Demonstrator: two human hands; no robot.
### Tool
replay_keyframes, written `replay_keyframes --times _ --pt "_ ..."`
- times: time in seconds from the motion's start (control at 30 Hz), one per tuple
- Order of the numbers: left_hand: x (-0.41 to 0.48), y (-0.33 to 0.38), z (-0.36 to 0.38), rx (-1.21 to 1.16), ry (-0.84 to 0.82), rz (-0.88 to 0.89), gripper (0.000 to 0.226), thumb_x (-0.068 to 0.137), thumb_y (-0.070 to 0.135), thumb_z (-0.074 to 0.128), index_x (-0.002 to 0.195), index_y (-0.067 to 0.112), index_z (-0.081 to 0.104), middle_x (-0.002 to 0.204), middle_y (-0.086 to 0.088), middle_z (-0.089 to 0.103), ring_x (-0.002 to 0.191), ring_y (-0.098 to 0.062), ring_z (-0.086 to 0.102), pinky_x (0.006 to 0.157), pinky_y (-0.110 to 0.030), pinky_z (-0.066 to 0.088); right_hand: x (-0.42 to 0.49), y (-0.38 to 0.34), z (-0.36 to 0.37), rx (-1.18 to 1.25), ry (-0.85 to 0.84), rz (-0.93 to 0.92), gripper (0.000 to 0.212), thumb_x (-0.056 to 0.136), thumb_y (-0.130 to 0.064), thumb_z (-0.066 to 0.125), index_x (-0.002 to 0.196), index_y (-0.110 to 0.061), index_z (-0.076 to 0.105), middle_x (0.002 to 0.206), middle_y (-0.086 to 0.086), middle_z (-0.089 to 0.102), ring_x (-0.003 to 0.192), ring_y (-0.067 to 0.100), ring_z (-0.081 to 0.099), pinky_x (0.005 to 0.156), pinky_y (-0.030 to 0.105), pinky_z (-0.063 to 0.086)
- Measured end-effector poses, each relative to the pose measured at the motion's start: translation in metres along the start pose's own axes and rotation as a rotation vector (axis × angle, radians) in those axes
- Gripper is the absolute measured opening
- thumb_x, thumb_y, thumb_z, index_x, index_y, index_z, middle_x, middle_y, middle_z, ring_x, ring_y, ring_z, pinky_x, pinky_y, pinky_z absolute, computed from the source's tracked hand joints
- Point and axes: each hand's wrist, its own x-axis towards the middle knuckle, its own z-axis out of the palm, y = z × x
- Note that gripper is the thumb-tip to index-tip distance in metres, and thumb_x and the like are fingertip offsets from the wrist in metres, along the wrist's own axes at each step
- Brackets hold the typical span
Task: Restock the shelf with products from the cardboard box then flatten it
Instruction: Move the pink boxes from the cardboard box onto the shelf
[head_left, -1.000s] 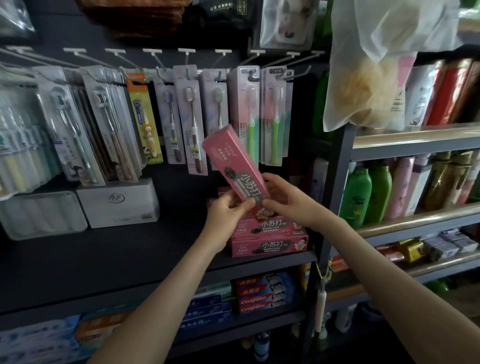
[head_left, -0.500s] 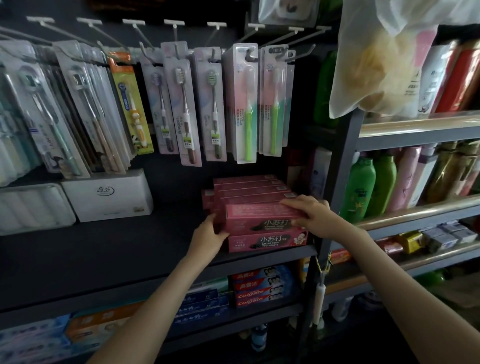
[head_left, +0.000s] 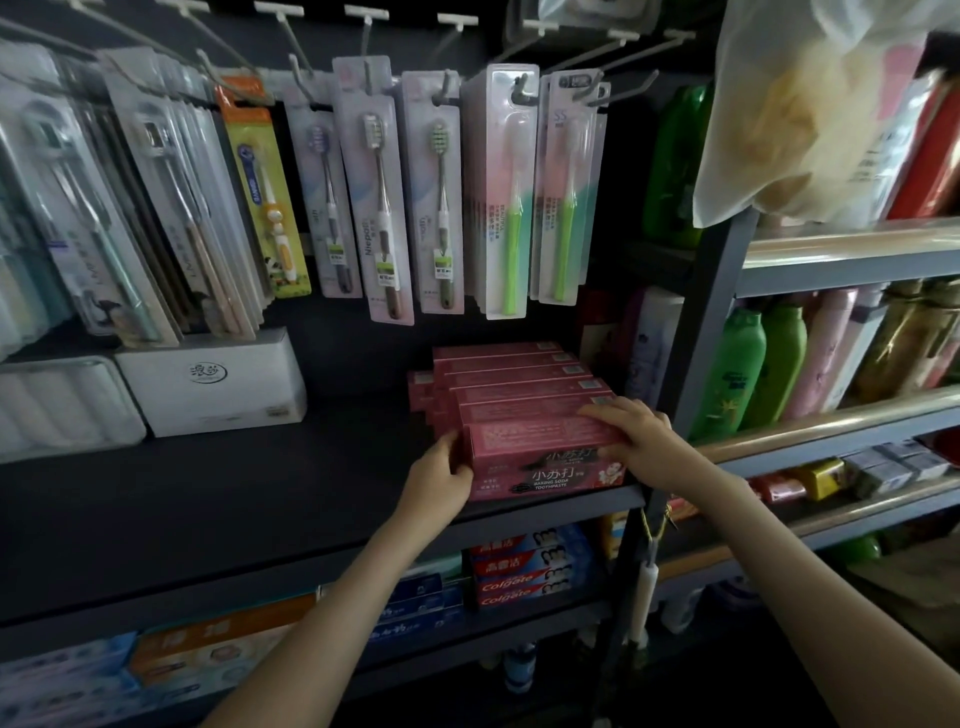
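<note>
Pink toothpaste boxes (head_left: 519, 396) lie stacked in rows, lettered fronts outward.

Left hand (head_left: 439, 475) touches the front pink toothpaste box (head_left: 535, 434) at its end; right hand (head_left: 636, 441) lies flat on top.

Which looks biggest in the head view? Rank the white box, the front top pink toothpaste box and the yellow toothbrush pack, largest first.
1. white box: plainly largest.
2 or 3. front top pink toothpaste box and yellow toothbrush pack: they look about alike. The toothpaste box is nearer and partly covered, so I won't rank them.
</note>
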Motion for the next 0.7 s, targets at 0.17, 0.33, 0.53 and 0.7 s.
replay_keyframes --times 0.17,0.33,0.53,0.7 --pt "0.002 0.009 -0.009 -0.105 0.095 0.05 0.046 0.094 0.003 0.045 0.134 0.024 0.043 0.114 0.014 0.052 0.118 -0.007 0.051 0.084 -0.006 0.036 0.014 -0.004 -0.025 0.137 0.073 -0.077 0.054 0.091 -0.015 0.06 0.139 -0.031 0.042 0.118 -0.009 0.042 0.118 0.013 0.036 0.11 0.047 0.026" --pt "0.022 0.029 -0.02 -0.11 0.144 0.175 0.05 0.094 0.021 0.056 0.14 0.025 0.037 0.122 0.014 0.052 0.106 0.005 0.05 0.08 -0.002 0.038 0.042 -0.017 -0.046 0.135 0.026 -0.098 0.055 0.091 -0.009 0.058 0.14 -0.028 0.042 0.121 -0.007 0.04 0.118 0.013 0.033 0.106 0.029 0.026" --pt "0.062 0.034 -0.021 0.016 0.184 0.113 0.045 0.093 0.027 0.059 0.135 0.014 0.048 0.123 -0.004 0.062 0.111 -0.019 0.06 0.092 -0.026 0.048 0.078 -0.013 -0.044 0.118 -0.038 -0.018 0.055 0.092 -0.009 0.057 0.142 -0.026 0.041 0.131 -0.002 0.04 0.127 0.017 0.032 0.104 0.024 0.021" --pt "0.08 0.025 -0.014 0.127 0.218 0.038 0.035 0.095 0.035 0.054 0.121 0.013 0.06 0.107 -0.005 0.068 0.097 -0.021 0.065 0.075 -0.023 0.045 0.091 0.0 -0.026 0.273 0.155 0.191 0.073 0.085 -0.024 0.069 0.147 -0.019 0.03 0.141 0.008 0.036 0.125 0.025 0.044 0.103 0.031 0.035"
